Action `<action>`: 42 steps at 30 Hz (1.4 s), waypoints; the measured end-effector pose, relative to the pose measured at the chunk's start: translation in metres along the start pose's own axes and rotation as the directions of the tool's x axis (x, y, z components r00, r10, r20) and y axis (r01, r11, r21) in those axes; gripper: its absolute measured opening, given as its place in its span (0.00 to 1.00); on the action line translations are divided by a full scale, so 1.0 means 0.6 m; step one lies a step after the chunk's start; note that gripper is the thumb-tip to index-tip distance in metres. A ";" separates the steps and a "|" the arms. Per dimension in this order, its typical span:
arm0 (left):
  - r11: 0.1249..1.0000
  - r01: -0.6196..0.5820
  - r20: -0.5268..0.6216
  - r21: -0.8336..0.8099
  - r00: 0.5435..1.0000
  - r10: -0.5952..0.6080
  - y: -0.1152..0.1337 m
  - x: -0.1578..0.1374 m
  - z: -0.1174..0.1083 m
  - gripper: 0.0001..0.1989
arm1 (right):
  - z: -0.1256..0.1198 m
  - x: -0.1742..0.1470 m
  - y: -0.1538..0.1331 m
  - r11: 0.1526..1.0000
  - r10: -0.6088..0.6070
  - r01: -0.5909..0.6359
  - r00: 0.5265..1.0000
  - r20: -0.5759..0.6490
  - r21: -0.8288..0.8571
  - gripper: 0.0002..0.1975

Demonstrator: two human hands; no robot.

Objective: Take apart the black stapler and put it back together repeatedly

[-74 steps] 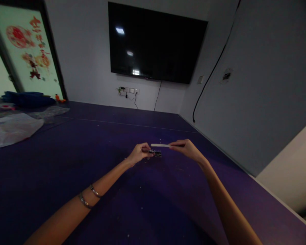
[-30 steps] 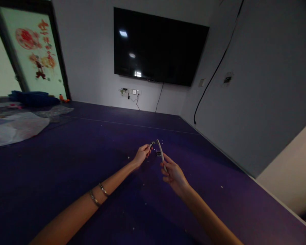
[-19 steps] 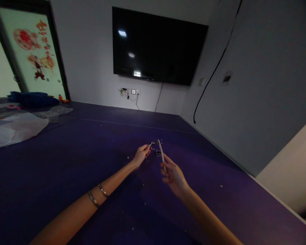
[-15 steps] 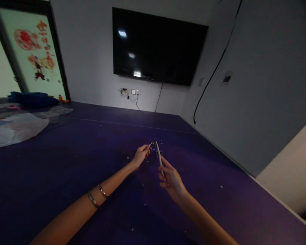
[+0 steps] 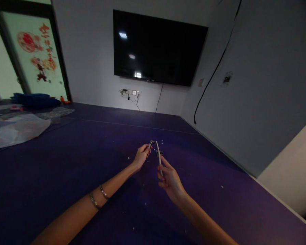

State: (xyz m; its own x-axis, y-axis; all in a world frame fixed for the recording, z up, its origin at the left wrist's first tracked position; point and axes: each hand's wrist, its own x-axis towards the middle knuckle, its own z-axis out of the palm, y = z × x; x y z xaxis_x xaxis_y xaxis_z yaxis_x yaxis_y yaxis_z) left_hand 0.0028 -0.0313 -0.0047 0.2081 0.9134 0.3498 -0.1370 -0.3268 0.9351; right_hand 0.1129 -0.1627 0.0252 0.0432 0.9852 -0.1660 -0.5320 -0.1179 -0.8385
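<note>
My left hand (image 5: 141, 157) is closed round the handle of a small silver tool (image 5: 150, 143) with a short crosswise head, much like a razor. In my right hand (image 5: 170, 179), fingers pinch the lower end of a slim, pale, slightly curved stick (image 5: 158, 153), shaped like a toothbrush handle. Its upper tip stands close to the silver tool's head, with a narrow gap between them. A small black piece (image 5: 161, 153) lies on the dark purple surface (image 5: 199, 200), partly behind the stick. What it is, I cannot make out.
Tiny white bits (image 5: 222, 186) are scattered over the surface. Far left lie a white plastic sheet (image 5: 22, 131), clear wrapping (image 5: 56, 113) and a dark blue bundle (image 5: 34, 100). A black cable (image 5: 211, 78) hangs along the right wall. A television (image 5: 158, 49) hangs above.
The silver tool's head and the stick's tip have come slightly apart; the crosswise head now shows more plainly. Both hands keep nearly the same place and grip.
</note>
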 end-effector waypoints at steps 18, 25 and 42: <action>1.000 -0.010 0.001 0.001 1.000 0.010 0.003 -0.010 0.011 0.09 | 0.006 0.006 -0.015 0.999 -0.005 0.004 0.999 0.041 0.038 0.29; 1.000 -0.015 -0.014 -0.003 1.000 0.015 0.001 -0.006 0.003 0.10 | 0.009 -0.004 -0.001 0.999 0.017 -0.018 0.999 0.028 0.038 0.30; 1.000 -0.001 -0.028 -0.009 1.000 0.000 0.003 -0.009 0.008 0.10 | 0.012 0.007 -0.010 0.998 -0.007 0.005 1.000 0.025 0.069 0.30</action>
State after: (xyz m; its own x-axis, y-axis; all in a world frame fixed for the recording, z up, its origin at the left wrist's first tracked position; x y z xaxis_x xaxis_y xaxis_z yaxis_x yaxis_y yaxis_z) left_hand 0.0059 -0.0381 -0.0048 0.1804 0.9198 0.3483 -0.1463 -0.3251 0.9343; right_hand 0.1100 -0.1567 0.0334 0.0256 0.9888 -0.1468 -0.5886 -0.1038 -0.8018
